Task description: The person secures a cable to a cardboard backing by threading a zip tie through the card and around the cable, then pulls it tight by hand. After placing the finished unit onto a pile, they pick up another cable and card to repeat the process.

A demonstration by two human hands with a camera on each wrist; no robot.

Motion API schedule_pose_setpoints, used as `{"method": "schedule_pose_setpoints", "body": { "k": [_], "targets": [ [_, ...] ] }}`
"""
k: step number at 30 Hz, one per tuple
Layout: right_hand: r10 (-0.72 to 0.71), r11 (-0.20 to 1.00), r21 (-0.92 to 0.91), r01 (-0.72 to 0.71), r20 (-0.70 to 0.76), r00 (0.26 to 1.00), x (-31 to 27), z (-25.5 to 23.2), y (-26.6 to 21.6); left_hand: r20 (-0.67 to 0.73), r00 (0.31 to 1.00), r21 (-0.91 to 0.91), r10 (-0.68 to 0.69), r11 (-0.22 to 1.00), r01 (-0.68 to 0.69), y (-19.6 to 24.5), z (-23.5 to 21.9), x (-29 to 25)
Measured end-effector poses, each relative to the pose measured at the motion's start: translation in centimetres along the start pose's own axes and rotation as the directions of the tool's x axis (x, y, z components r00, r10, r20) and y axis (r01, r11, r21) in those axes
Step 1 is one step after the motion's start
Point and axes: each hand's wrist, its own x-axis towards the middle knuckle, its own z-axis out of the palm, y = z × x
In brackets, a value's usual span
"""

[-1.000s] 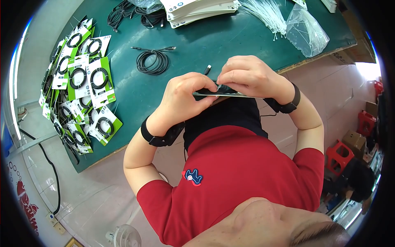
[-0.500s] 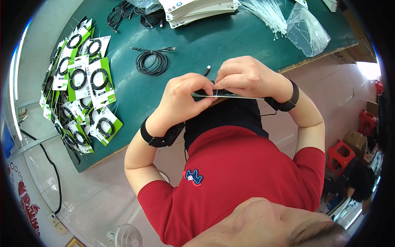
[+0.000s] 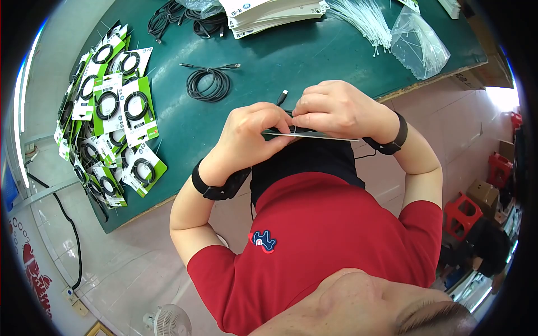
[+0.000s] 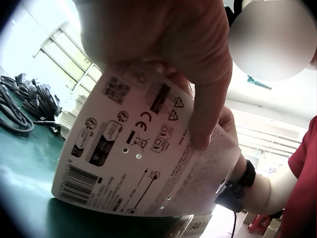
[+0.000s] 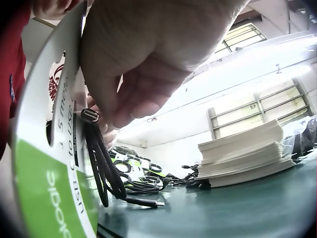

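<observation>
My left hand (image 3: 251, 130) grips the edge of a white and green packaging card (image 4: 126, 153), its thumb lying on the printed back in the left wrist view. Against the card's front hangs a coiled black USB cable (image 5: 109, 173); one plug (image 3: 283, 96) sticks out beyond the hands over the table. Close beside the left fingertips, my right hand (image 3: 339, 109) has its fingers curled and pinches a thin white cable tie (image 3: 294, 129) at the card. The fingers themselves hide most of the tie and the coil in the head view.
A heap of carded cables (image 3: 120, 112) covers the left of the green table (image 3: 168, 73). One loose coiled cable (image 3: 208, 84) lies in front of me. Farther back are black cables (image 3: 165, 19), stacked cards (image 3: 274, 19), white cable ties (image 3: 361, 22) and a plastic bag (image 3: 420, 45).
My right hand has lowered slightly toward the card, its fingers closer to the left fingertips. The card has tilted a little, its right end lower. The left hand keeps its grip.
</observation>
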Motion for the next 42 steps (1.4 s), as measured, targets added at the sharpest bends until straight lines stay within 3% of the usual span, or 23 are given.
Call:
{"method": "schedule_pose_setpoints", "body": {
  "k": [9, 17, 29, 32, 36, 42],
  "targets": [
    [-0.023, 0.997, -0.066, 0.026, 0.04, 0.999, -0.2, -0.1, -0.9, -0.004, 0.999, 0.033, 0.044, 0.999, -0.044, -0.1, 0.3, -0.6],
    [-0.03, 1.0, -0.008, 0.03, 0.035, 0.999, -0.2, 0.0, -0.9, 0.024, 1.0, 0.019, -0.012, 1.0, 0.012, 0.3, 0.1, -0.7],
    [0.016, 0.984, 0.174, -0.027, 0.06, 0.998, 0.1, 0.1, -0.4, 0.023, 0.999, -0.009, -0.025, 1.0, 0.025, 0.3, -0.1, -0.5],
    [0.091, 0.966, 0.243, -0.086, -0.01, 0.996, 0.2, 0.4, -0.4, 0.029, 0.999, -0.011, -0.024, 1.0, 0.024, 0.3, -0.1, -0.4],
    [0.049, 0.938, 0.344, -0.048, 0.004, 0.999, 0.2, 0.1, -0.1, 0.038, 0.999, -0.019, -0.029, 0.999, 0.03, 0.3, -0.2, -0.4],
    [0.086, 0.948, 0.31, -0.07, -0.038, 0.996, 0.4, 0.3, 0.0, 0.026, 0.999, -0.006, -0.028, 1.0, 0.029, 0.3, -0.1, -0.4]
  ]
}}
